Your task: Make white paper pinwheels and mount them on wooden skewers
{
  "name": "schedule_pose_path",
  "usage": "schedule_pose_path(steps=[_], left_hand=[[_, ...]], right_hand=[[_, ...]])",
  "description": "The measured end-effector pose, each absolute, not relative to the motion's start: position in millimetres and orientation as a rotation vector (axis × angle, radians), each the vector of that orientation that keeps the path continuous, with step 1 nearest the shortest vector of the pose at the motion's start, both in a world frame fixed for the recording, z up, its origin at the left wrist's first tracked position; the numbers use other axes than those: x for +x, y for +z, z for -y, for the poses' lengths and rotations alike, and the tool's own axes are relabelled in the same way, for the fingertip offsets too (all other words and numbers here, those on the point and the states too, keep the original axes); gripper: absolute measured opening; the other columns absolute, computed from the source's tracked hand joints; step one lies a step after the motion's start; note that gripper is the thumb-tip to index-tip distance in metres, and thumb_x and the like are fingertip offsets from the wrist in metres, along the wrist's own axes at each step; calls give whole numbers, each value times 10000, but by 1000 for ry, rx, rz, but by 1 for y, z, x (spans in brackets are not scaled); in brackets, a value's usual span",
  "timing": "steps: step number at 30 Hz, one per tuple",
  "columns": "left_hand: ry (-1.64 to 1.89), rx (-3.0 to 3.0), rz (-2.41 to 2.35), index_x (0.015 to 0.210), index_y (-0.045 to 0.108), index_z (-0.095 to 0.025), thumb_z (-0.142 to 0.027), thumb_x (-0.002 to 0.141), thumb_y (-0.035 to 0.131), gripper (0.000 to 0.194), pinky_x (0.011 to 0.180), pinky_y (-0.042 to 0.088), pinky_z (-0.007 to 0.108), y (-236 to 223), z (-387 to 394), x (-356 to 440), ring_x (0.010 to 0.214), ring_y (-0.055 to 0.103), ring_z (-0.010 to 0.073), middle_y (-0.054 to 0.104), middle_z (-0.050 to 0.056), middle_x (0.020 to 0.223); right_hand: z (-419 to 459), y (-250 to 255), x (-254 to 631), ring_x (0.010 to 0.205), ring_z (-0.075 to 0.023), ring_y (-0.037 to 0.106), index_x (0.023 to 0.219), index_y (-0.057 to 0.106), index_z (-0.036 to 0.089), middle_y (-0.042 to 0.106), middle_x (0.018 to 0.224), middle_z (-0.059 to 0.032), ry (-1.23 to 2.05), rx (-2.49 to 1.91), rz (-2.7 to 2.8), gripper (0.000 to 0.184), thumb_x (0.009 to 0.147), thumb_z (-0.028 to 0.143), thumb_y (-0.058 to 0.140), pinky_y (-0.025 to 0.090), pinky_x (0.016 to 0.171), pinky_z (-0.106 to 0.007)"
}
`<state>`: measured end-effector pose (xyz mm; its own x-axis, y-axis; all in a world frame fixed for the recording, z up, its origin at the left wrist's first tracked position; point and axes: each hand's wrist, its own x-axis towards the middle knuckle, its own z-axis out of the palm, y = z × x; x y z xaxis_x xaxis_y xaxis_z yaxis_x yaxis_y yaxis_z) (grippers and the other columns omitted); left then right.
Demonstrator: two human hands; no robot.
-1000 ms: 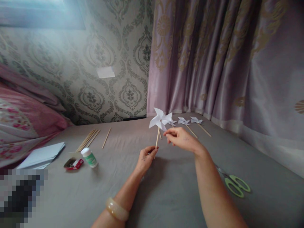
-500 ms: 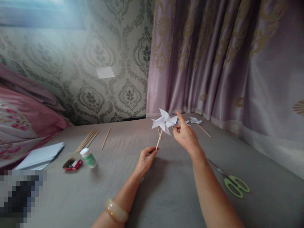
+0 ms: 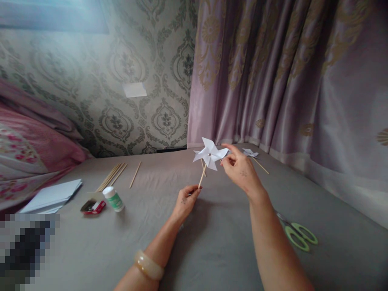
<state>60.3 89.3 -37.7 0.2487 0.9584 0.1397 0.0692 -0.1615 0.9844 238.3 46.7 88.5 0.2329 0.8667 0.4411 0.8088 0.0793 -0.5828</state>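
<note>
A white paper pinwheel with a small pin at its centre stands tilted on a thin wooden stick. My left hand is closed round the lower end of that stick, holding it above the cloth. At the pinwheel's right side is my right hand, its index finger stretched out and thumb apart, with a blade tip between them. Whether the fingers touch the paper I cannot tell. Behind lie more pinwheels, one of them a white pinwheel on a stick; others are partly hidden by my right hand and the held pinwheel.
On the grey cloth at left are several wooden sticks, a white-and-green bottle, a small red box and stacked paper. Green-handled scissors lie right, partly behind my forearm. A curtain hangs behind.
My right hand has turned and shifted slightly right, its index finger now lower and more bent over the blade tip. The pinwheel's blades have turned slightly; my left hand keeps its hold.
</note>
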Motion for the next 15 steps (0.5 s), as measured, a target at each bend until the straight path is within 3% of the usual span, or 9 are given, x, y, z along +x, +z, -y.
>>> schedule_pose_path(steps=[1, 3, 5, 8, 11, 15], left_hand=[[1087, 1492, -1010, 912, 760, -133, -425, 698, 659, 376, 596, 336, 252, -38, -89, 60, 637, 481, 151, 558, 9, 593], [1090, 1493, -1009, 913, 759, -130, -423, 700, 658, 376, 599, 338, 252, -37, -89, 60, 638, 479, 149, 558, 9, 597], [1100, 1488, -1009, 920, 758, -127, -420, 705, 654, 378, 605, 342, 253, -37, -89, 60, 639, 476, 147, 560, 9, 603], [1104, 1482, -1004, 927, 756, -127, -421, 705, 653, 382, 609, 344, 253, -38, -90, 60, 638, 474, 145, 567, 10, 609], [1101, 1493, -1000, 922, 758, -127, -418, 703, 655, 379, 609, 346, 253, -39, -91, 60, 639, 473, 144, 574, 14, 617], [1092, 1518, -1003, 930, 755, -124, -418, 717, 644, 380, 611, 351, 250, -40, -91, 60, 642, 478, 144, 588, 19, 630]], right_hand=[[-46, 89, 238, 776, -180, 648, 1380, 449, 189, 717, 902, -72, 4, -1774, 1526, 560, 822, 160, 436, 456, 690, -259], [-44, 85, 240, 817, -204, 654, 1351, 492, 185, 718, 913, -94, 22, -1975, 1593, 562, 792, 135, 472, 453, 706, -276], [-43, 79, 242, 739, -196, 657, 1230, 605, 181, 723, 849, -86, 365, -2148, 1804, 495, 749, 111, 508, 449, 654, -267], [-45, 73, 244, 592, -153, 627, 1111, 671, 167, 713, 739, -48, 816, -2028, 1985, 384, 761, 142, 516, 435, 566, -236], [-48, 78, 243, 633, -154, 632, 1173, 638, 165, 715, 773, -53, 462, -1862, 1790, 380, 835, 216, 470, 450, 603, -235], [-49, 84, 241, 792, -196, 654, 1439, 371, 177, 719, 920, -84, -36, -1900, 1488, 608, 837, 184, 462, 461, 706, -267]])
